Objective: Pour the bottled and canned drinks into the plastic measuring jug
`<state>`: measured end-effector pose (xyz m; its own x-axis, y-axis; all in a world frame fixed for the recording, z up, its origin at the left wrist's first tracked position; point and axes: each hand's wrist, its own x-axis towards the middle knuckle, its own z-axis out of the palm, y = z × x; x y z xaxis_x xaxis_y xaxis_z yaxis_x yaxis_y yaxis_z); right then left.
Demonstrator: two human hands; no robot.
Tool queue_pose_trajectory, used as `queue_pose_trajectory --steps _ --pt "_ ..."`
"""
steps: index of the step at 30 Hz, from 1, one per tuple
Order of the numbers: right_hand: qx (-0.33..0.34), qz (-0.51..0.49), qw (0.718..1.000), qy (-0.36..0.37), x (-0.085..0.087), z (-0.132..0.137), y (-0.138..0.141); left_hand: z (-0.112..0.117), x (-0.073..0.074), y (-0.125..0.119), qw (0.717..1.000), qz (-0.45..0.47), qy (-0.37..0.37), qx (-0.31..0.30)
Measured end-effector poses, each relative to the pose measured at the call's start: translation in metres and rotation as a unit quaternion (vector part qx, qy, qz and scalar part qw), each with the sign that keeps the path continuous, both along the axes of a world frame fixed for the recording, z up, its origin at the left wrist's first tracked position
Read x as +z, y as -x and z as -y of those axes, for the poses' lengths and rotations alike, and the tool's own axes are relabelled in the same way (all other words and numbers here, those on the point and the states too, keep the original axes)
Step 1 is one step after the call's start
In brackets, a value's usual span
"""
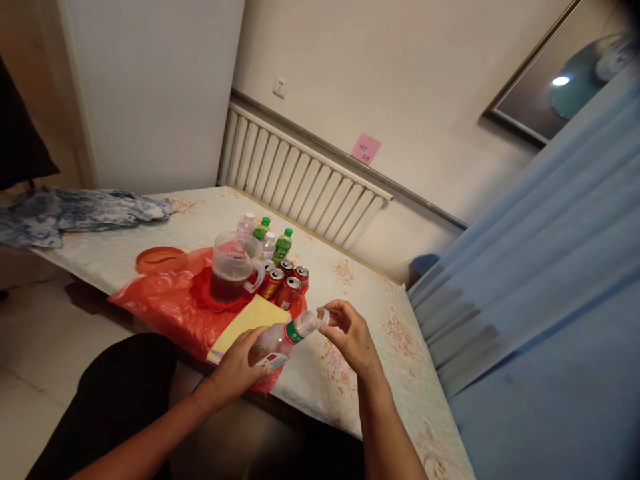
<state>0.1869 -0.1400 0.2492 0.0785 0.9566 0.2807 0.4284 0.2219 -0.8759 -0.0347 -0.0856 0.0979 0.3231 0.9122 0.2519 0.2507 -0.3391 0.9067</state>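
My left hand [240, 367] is wrapped round a clear plastic bottle [277, 339] with a green band at its neck and some brown liquid low inside. The bottle tilts up to the right, over the table edge. At its mouth, my right hand [350, 337] pinches a whitish bottle cap [323, 318] between thumb and fingers. Whether the cap touches the bottle mouth I cannot tell. Beyond the bottle, a clear pitcher [235, 263] with dark brown liquid stands on a red scalloped tray [197, 290]. Beside its handle are several red drink cans [289, 292].
Green-capped bottles [283, 245] and white-capped bottles [269, 244] stand behind the cans. A yellow cloth or paper [250, 327] lies on red plastic sheeting [155, 303]. An orange-red lid [160, 259] rests left of the pitcher. A blue curtain [525, 267] hangs at the right.
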Motion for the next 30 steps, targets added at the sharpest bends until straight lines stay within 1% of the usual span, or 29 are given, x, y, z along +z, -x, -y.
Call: queue_pose_trajectory --steps 2,5,8,14,18,22,24,28,30 --pt "0.015 0.017 1.0 -0.003 -0.001 0.0 0.0 0.0 0.0 -0.001 1.0 -0.008 -0.013 -0.006" --pt "0.043 0.073 0.996 -0.019 0.0 0.002 0.001 0.0 -0.001 -0.002 1.0 -0.018 -0.024 -0.01" --pt "0.058 0.116 0.991 -0.036 0.002 0.005 0.003 0.0 -0.002 -0.003 0.999 -0.027 -0.025 -0.015" --pt "0.067 0.157 0.984 -0.044 0.002 0.006 0.004 0.0 -0.006 -0.003 0.999 -0.032 -0.025 -0.018" --pt "0.072 0.166 0.982 -0.044 0.001 0.006 0.003 0.0 -0.007 -0.003 0.999 -0.033 -0.029 -0.015" --pt "0.058 0.182 0.981 -0.028 0.004 0.007 0.006 0.002 -0.004 -0.002 0.999 -0.031 -0.035 -0.017" --pt "0.04 0.198 0.979 -0.016 0.005 0.007 0.008 0.003 -0.003 -0.002 0.999 -0.031 -0.036 -0.018" --pt "-0.04 0.24 0.97 0.022 -0.001 0.006 0.013 0.005 -0.001 -0.003 0.999 -0.025 -0.035 -0.019" --pt "-0.064 0.239 0.969 0.017 -0.006 0.006 0.014 0.005 -0.001 -0.003 0.999 -0.021 -0.026 -0.021"
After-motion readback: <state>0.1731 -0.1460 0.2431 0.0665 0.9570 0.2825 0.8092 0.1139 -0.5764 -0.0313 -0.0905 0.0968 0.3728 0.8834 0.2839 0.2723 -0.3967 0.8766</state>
